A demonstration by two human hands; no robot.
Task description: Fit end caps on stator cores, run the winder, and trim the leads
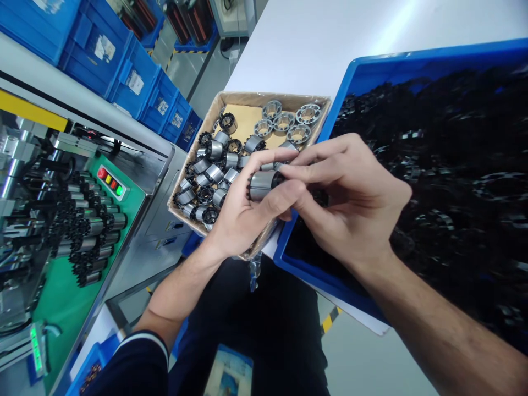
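My left hand (241, 212) is closed around a short metal cylinder (262, 185) with a black toothed end, held just above the near edge of a cardboard box (214, 113). My right hand (350, 198) meets it from the right, fingers pinched against the cylinder's right end over a black part I can barely see. The box holds several similar silver cylinders with black ends (208, 176) and several flat silver rings (284, 121) at its far side.
A large blue bin (363, 66) full of black ring parts (454, 165) sits to the right on a white table (330, 38). At left, a green machine bed (66, 297) carries rows of assembled cylinders (88, 231) and indicator lights (110, 181). Blue crates (136, 82) line the back left.
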